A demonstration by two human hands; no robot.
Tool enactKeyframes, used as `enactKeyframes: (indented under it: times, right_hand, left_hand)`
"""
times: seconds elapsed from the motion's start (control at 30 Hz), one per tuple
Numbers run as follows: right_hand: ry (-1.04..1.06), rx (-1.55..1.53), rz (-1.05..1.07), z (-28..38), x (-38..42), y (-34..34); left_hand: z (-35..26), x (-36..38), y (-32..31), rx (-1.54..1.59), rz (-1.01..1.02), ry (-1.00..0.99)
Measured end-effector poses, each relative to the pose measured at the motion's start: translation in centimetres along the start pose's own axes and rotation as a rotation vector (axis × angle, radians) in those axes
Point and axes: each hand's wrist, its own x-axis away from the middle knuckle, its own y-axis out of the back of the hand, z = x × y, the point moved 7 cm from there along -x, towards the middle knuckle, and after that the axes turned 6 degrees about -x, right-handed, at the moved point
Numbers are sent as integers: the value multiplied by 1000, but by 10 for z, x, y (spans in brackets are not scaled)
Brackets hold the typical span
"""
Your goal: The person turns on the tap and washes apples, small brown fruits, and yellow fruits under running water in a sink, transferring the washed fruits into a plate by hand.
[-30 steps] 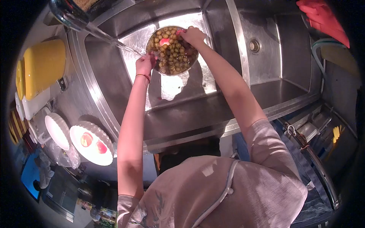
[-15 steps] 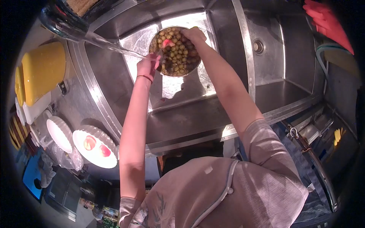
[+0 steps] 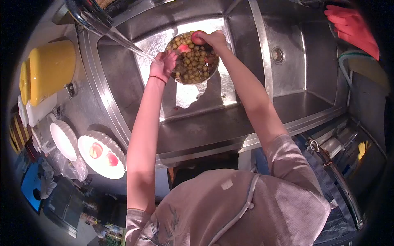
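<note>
A round bowl (image 3: 202,83) stands in the left sink basin, full of water and many small round green-yellow fruits (image 3: 192,63). My right hand (image 3: 216,41) is closed around a round red peach-like fruit (image 3: 198,37) at the bowl's far rim. Another pinkish-red fruit (image 3: 183,48) shows among the green ones. My left hand (image 3: 165,64) is at the bowl's left side, fingers spread and holding nothing. Running water (image 3: 137,50) from the faucet (image 3: 92,18) falls onto it.
On the left counter, a white fluted dish (image 3: 100,164) holds two red-yellow fruits, beside a second white dish (image 3: 63,139). Yellow cutting boards (image 3: 51,71) stand behind them. A second sink basin (image 3: 287,78) lies to the right, with red rubber gloves (image 3: 355,30) beyond.
My right hand has lifted the red peach-like fruit into sight at the bowl's far rim. My left hand's fingers have spread under the stream.
</note>
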Motion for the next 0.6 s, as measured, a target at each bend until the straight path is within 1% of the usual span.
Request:
enactKeyframes:
  times: [0.03,0.07,0.13,0.17,0.23,0.27,0.3,0.33,0.37,0.4,0.43,0.47,0.5,0.53,0.57,0.6]
  right_hand:
    - [-5,-128,82,2,-1,-1]
    - [-9,-255,166,4,-1,1]
    - [6,-552,365,14,10,-1]
    - [14,-573,410,19,15,-2]
    - [27,-616,506,38,35,1]
    - [-44,-570,507,44,50,5]
    - [-2,-544,591,56,64,4]
    - [39,-518,675,67,77,2]
    - [79,-491,758,77,92,1]
    - [46,-416,756,93,113,16]
    - [27,-515,736,95,119,17]
    - [6,-613,716,96,122,16]
    - [-9,-712,691,98,123,16]
    - [194,-729,538,100,121,17]
    - [296,-788,341,92,116,8]
    - [447,-731,274,100,127,3]
  left_hand:
    - [-2,0,-6,27,18,-8]
    - [-3,3,-9,21,10,-69]
    - [-6,7,-20,-3,67,-100]
    - [-9,8,-25,-16,93,-118]
    - [-13,20,-40,-176,74,-30]
    - [-17,31,-49,-176,90,-52]
    - [-22,44,-60,-178,105,-74]
    - [-27,53,-73,-142,217,-86]
    - [-30,55,-72,-126,222,-139]
    - [-33,56,-70,-113,229,-195]
    - [-36,55,-66,-102,238,-251]
    - [-34,50,-58,-5,248,-205]
    - [-32,52,-57,120,301,-174]
    - [-31,51,-53,161,286,-158]
    - [-30,51,-48,204,269,-141]
    - [-32,59,-46,118,182,-186]
